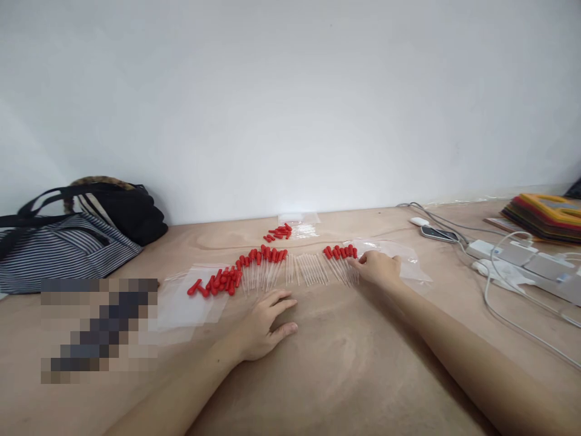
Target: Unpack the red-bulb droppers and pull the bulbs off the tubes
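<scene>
A row of clear glass droppers lies across the wooden table (345, 375). Some carry red rubber caps (265, 257), some are bare tubes (308, 269). My left hand (263, 324) rests flat on the table just in front of the row, fingers spread, holding nothing. My right hand (379, 266) reaches to the right-hand group of capped droppers (340, 253), its fingertips pinched at one of them. A loose pile of red caps (218, 283) lies to the left on a clear plastic bag (181, 303).
A striped bag and a black bag (68, 242) sit at the left against the wall. More clear bags (399, 254) and a small heap of red caps (279, 232) lie behind the row. A phone (438, 233), cables, a power strip (521, 254) and stacked coloured sheets (544, 215) are at the right.
</scene>
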Motion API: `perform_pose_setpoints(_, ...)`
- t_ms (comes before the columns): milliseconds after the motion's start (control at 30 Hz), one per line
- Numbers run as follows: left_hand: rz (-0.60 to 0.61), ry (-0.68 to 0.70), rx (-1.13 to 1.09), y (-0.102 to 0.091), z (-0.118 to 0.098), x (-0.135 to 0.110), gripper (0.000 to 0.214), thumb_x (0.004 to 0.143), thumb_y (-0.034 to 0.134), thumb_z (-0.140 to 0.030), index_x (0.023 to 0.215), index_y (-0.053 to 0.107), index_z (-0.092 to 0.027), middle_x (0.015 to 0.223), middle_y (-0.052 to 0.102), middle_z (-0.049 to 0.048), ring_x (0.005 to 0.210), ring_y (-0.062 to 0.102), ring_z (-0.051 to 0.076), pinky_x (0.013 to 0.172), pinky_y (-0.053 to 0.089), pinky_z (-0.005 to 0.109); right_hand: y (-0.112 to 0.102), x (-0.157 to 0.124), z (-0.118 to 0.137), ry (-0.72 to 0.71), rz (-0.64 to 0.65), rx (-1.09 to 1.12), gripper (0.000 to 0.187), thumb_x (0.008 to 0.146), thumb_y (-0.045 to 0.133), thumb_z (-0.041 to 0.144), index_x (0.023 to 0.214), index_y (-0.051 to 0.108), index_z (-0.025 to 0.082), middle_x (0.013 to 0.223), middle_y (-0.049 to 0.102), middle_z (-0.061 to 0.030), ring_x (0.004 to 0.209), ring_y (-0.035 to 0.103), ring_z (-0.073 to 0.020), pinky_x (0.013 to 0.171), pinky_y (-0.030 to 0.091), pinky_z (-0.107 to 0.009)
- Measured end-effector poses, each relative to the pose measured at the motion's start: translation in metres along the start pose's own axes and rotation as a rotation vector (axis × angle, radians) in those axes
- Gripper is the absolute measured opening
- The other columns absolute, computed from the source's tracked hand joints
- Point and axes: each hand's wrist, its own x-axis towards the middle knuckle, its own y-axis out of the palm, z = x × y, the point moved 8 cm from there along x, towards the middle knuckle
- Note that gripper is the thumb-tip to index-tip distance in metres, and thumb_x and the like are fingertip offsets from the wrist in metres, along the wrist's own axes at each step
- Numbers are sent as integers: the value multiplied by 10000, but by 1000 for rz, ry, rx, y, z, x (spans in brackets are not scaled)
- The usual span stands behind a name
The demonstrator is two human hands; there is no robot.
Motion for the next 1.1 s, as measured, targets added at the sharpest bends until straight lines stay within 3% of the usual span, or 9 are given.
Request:
perform_pose_setpoints(200,-26,16,-1,-2,-1,0,363,826,496,-379,1163,526,-248,1254,483,85,1162,431,242,951,381,439,5,8,8,24,69,-18,381,714,447,514,619,609,182,648,619,-64,722,580,-238,798,271,-436)
perform_pose_setpoints(567,-22,13,12,-3,-2,0,366,828,489,-381,1164,526,-241,1243,489,91,1159,432,244,951,380,443,8,14,10,76,121,73,248,676,501,408,707,613,190,605,621,-37,640,583,-205,695,352,-370)
perform_pose_setpoints(767,-38,26,6,-4,-3,0,353,826,495,-369,1156,529,-248,1224,500,80,1138,450,238,940,393,426,-11,6,19,-11,30,79,315,759,402,379,625,607,181,647,635,-71,667,579,-214,652,329,-325)
perform_pose_setpoints(867,-100,13,13,-7,-3,0,414,836,476,-341,1238,438,-251,1225,489,77,1124,460,228,939,402,403,-22,-14,44,-222,-40,102,272,785,409,356,689,611,202,753,652,-42,759,564,-175,692,309,-282)
perform_pose_setpoints(900,-139,1,21,-9,-1,0,453,837,472,-327,1275,385,-249,1242,471,79,1131,454,226,943,399,397,-24,-25,56,-346,-76,101,232,785,431,334,707,609,208,763,652,-27,770,553,-159,715,298,-275)
perform_pose_setpoints(1000,-277,3,64,-16,0,1,532,835,473,-283,1328,282,-222,1281,420,96,1157,426,223,963,377,381,-27,-77,98,-893,-316,13,224,813,431,243,661,586,190,657,623,-20,718,507,-147,755,262,-306)
perform_pose_setpoints(1100,-353,68,130,-17,-5,4,474,834,486,-273,1282,359,-186,1212,482,101,1105,468,217,926,397,356,-15,-117,112,-1174,-517,-77,258,826,413,145,606,545,175,574,574,-7,673,453,-137,782,245,-328)
